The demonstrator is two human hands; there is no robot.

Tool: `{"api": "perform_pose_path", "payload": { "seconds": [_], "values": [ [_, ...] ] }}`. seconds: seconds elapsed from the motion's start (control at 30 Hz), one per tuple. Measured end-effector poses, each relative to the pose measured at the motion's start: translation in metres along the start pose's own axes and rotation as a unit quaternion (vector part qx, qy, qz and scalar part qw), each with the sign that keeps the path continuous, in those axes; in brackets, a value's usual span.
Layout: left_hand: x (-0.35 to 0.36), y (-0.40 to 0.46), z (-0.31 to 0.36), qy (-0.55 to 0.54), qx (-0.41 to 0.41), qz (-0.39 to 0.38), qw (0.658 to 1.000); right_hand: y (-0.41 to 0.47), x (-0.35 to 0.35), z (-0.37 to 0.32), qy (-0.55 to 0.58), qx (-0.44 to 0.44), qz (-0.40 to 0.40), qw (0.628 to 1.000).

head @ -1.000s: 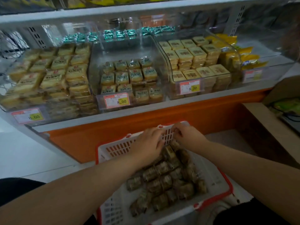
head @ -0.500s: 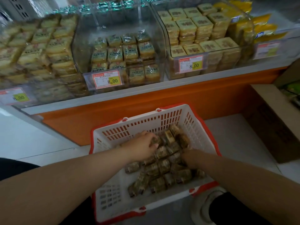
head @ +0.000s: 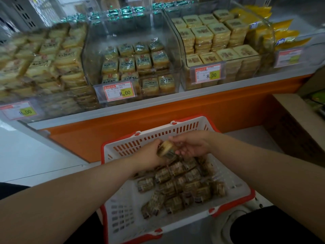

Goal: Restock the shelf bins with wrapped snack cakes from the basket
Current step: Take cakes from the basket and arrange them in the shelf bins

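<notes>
While loose wrapped snack cakes (head: 181,184) fill the white basket (head: 123,208) near the orange shelf (head: 158,110), the left hand (head: 149,155) and right hand (head: 191,144) meet above its far wall, both grips curled around one raised cake (head: 165,148); clear bins (head: 133,67) stand beyond.

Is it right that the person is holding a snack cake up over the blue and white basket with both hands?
Not quite. The basket is red and white, not blue and white, as the head view shows. The rest holds: the left hand and right hand hold a wrapped snack cake between them, above the basket.
</notes>
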State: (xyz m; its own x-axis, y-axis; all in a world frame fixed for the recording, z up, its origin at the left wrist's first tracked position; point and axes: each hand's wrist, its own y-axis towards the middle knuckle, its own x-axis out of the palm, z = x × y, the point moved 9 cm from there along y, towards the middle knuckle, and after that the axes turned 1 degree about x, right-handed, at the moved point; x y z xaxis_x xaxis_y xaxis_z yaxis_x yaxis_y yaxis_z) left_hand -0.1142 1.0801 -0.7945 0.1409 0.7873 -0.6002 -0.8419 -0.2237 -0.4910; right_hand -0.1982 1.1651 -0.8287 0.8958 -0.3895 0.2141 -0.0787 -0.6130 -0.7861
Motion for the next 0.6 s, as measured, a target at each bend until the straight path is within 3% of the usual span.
{"api": "perform_pose_path", "payload": {
  "seconds": [0.2, 0.33, 0.5, 0.6],
  "values": [
    [-0.03, -0.019, 0.007, -0.183, -0.042, -0.017, 0.982, -0.021, 0.01, -0.04, -0.145, -0.056, 0.029, 0.987],
    [-0.053, -0.033, 0.023, -0.299, -0.05, -0.036, 0.952, -0.056, 0.029, -0.092, -0.294, -0.141, 0.032, 0.945],
    [-0.099, -0.048, 0.054, -0.305, -0.017, -0.044, 0.951, -0.094, 0.037, -0.147, -0.314, -0.217, 0.128, 0.915],
    [-0.142, -0.055, 0.074, -0.168, 0.04, 0.021, 0.985, -0.125, 0.05, -0.182, -0.416, -0.277, 0.172, 0.849]
  ]
}}
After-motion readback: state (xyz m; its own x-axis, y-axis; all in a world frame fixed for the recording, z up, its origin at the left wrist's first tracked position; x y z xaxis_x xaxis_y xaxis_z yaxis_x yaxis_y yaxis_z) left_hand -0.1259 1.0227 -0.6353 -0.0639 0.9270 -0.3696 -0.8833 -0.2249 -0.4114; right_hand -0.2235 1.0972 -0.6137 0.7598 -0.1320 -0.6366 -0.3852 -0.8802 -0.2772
